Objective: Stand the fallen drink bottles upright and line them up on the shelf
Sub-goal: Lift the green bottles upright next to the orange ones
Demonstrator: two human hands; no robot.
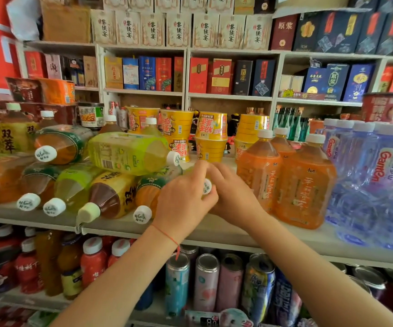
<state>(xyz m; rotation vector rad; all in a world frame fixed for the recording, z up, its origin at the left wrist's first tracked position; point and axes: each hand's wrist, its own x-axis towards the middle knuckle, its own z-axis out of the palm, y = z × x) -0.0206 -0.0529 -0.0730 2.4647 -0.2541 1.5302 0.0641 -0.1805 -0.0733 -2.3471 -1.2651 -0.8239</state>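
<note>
A fallen bottle [205,187], of which little beyond the white cap is seen, lies on the shelf [226,230] between the pile of fallen bottles and the upright orange bottles [287,175]. It is grasped at the neck by both hands: the left hand [183,201] is curled round it from the left, and the right hand [233,190] is closed against it from the right, so that the cap shows in the gap between them. A red string [167,234] is worn on the left wrist. To the left, the pile is stacked two layers high, caps toward the shelf edge: a green bottle [129,153] lies on top, with its cap just beside the left hand, and an orange-filled bottle [61,147] lies next to it. Below these, a dark tea bottle [110,197] with a yellow label and a pale green bottle [70,187] lie side by side. To the right, the orange bottles stand in a close group, and a pack of water bottles [379,175] stands just beside them. Behind the hands, yellow cups [211,135] are stacked at the back of the shelf. On the shelf below, cans [206,279] and small red bottles [91,263] stand upright. Boxes [179,30] are ranged on the upper shelves.
</note>
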